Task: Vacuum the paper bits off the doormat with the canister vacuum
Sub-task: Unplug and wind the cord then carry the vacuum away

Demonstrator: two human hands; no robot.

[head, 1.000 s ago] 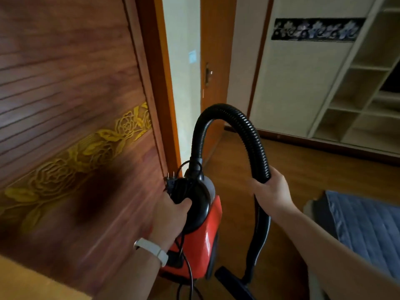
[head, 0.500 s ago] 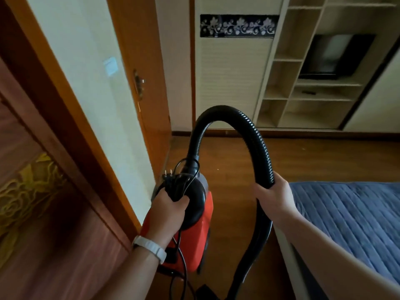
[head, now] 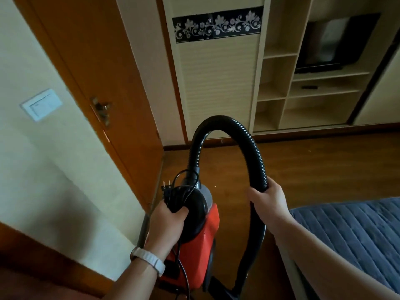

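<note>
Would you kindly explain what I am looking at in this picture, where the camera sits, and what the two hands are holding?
There is no robot here. A person wears a wide-angle camera on the head, looking forward and down, so you see their own arms from above.

The left hand grips the black top of a red canister vacuum together with its coiled power cord. The plug sticks out free, so the vacuum is not plugged in. The right hand grips the black ribbed hose, which arches up from the vacuum.

Around them are a wooden floor, a door on the left, shelves ahead and a blue quilted cover on the right. No doormat or paper bits can be made out.
</note>
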